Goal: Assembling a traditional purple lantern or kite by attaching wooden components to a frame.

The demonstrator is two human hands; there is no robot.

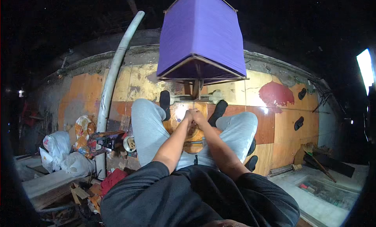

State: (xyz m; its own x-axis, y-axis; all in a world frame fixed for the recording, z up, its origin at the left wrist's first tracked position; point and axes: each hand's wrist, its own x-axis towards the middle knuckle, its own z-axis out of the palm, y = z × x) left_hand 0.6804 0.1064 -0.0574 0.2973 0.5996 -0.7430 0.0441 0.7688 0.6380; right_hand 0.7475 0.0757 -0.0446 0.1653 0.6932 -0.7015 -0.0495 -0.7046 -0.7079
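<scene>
My left hand (188, 116) and my right hand (198, 117) are clasped together between my knees. Their fingers are closed against each other, and no object shows in them. Beyond the hands stands a tall frame of thin wooden sticks covered with purple cloth (178, 39). Its open lower end faces me, showing a dark inside. A wooden post (196, 89) runs down from the frame to a low base (215, 96) on the floor, just past my feet. Neither hand touches the frame.
A long pale pole (113, 76) slants along the left. Near it lie white plastic bags (58, 146), an orange patterned bag (84, 133), a red cloth (113, 181) and wood scraps (80, 191). Dark slippers (299, 123) and a broom (319, 168) lie on the right.
</scene>
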